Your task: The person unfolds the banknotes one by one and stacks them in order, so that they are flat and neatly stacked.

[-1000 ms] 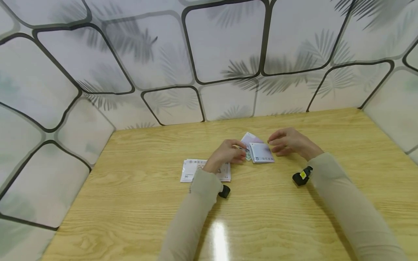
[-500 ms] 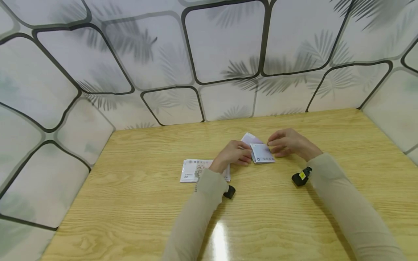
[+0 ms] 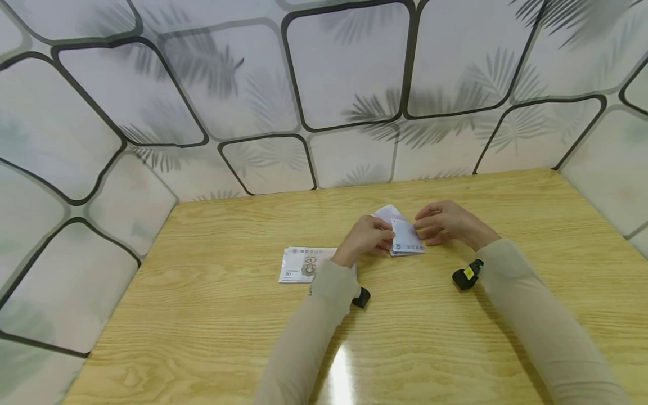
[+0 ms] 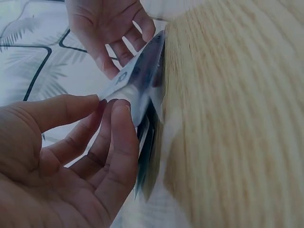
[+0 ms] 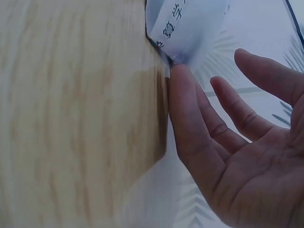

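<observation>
One folded note (image 3: pixel 406 239), nearer the back edge of the surface (image 3: pixel 202 337) than the front, is pinched in your left hand (image 3: pixel 365 236) while your right hand (image 3: pixel 448 223) touches its other end, thumb apart, so a one-sided tug could drag the purple note (image 3: pixel 388 212) askew.

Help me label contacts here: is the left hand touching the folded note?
Touching. The left wrist view shows the left hand pinching an edge of the folded note, with its thumb and fingertips meeting the paper.
</observation>
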